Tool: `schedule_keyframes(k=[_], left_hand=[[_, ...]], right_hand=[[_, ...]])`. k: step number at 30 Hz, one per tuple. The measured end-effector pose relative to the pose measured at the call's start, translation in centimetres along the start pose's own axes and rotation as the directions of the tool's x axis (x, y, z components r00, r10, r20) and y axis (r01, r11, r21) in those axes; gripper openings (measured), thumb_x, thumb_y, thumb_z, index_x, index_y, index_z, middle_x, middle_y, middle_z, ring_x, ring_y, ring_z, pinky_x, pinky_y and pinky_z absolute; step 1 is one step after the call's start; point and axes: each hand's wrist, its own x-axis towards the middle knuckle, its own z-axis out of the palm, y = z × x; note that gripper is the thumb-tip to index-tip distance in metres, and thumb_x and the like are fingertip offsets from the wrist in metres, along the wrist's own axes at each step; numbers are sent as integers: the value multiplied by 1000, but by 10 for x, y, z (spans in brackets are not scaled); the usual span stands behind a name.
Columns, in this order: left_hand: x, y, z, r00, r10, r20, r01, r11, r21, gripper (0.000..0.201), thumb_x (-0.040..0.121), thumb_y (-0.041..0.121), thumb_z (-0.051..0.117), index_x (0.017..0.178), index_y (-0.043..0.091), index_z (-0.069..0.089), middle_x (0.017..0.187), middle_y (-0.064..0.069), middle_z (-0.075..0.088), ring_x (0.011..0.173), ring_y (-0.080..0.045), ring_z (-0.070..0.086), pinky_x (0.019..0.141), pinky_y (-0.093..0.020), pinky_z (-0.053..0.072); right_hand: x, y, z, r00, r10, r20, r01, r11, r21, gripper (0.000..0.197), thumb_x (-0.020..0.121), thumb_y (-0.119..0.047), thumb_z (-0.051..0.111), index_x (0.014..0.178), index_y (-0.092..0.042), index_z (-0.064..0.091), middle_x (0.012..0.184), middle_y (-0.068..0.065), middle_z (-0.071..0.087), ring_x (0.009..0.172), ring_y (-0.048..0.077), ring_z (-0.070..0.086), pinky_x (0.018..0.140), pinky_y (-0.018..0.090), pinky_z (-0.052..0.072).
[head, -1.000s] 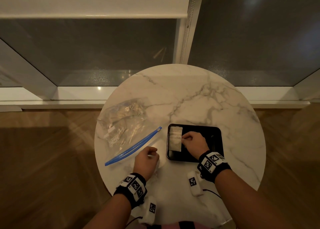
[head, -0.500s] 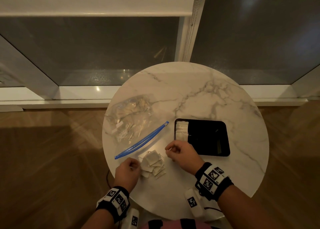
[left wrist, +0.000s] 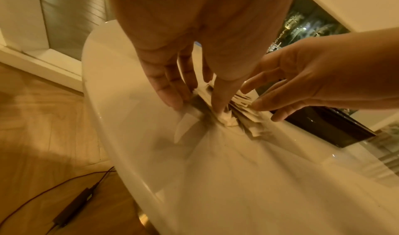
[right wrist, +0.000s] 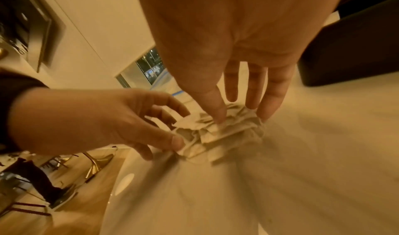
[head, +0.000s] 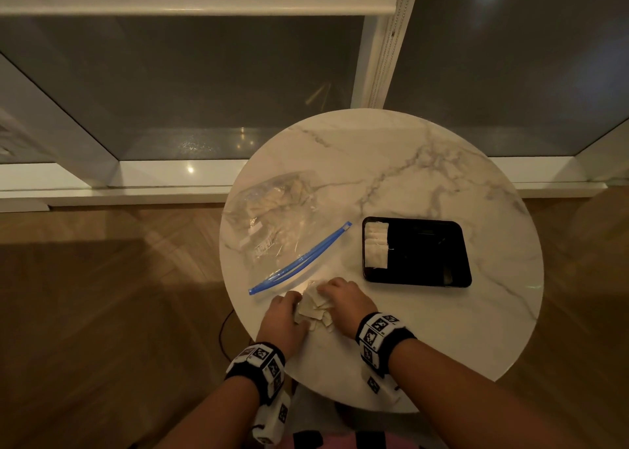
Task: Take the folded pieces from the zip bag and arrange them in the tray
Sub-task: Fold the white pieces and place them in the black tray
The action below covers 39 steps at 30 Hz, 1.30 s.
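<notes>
Clear zip bag (head: 279, 224) at table's (head: 425, 346) left edge; my left hand (head: 280, 319) and right hand (head: 342, 300), fingers straight, flank loose folded pieces (head: 315, 309) at near edge; squeezing may unfold them; tray (head: 425, 278) rightward

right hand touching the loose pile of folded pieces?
Touching. Right wrist view: right hand fingers press onto the pile of folded pieces.

On the table (head: 408, 162), the bag (head: 282, 224) lay left of the tray (head: 417, 280); loose pieces (head: 315, 307) sat nearer, between both hands.
</notes>
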Motion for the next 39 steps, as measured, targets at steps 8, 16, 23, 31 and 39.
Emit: schedule_keyframes(k=[8,16,23,31,39], left_hand=[[-5,-3,-2,997,71,16,-70,997,-40,50,94,34,62,141,29,47,131,0,54,120,-18,54,101,-28,43],[-14,-3,-15,996,36,-77,-49,982,-180,51,95,27,64,143,25,46,136,1,51,117,-13,55,103,-29,46],[-9,12,-19,995,-52,-81,10,894,-448,36,95,28,67,130,27,57,117,4,63,94,-1,61,70,-9,48],[-2,24,-13,999,-29,-44,6,886,-463,10,91,22,73,100,23,71,89,7,73,79,-1,68,72,-14,53],[-1,33,-11,1000,-26,-3,20,851,-525,6,92,18,72,87,16,72,78,-3,75,74,-15,71,71,-26,56]], right_hand=[[0,-8,9,987,90,-136,-100,993,-70,29,95,-25,46,122,-28,57,122,0,58,113,26,52,83,37,48],[-5,-9,-3,943,220,-249,-149,950,276,21,93,-45,57,95,-28,68,86,-6,69,81,14,63,73,34,55],[-9,-11,-13,953,275,-124,-125,734,668,11,89,-25,70,98,-27,63,84,-2,68,74,10,64,65,22,51],[-16,2,-11,946,324,-20,-177,565,806,13,92,-13,67,88,-12,55,64,4,64,47,6,59,48,22,47],[-20,16,-8,952,306,-27,-168,590,790,16,86,-25,70,77,-26,57,72,3,64,64,17,60,56,34,52]])
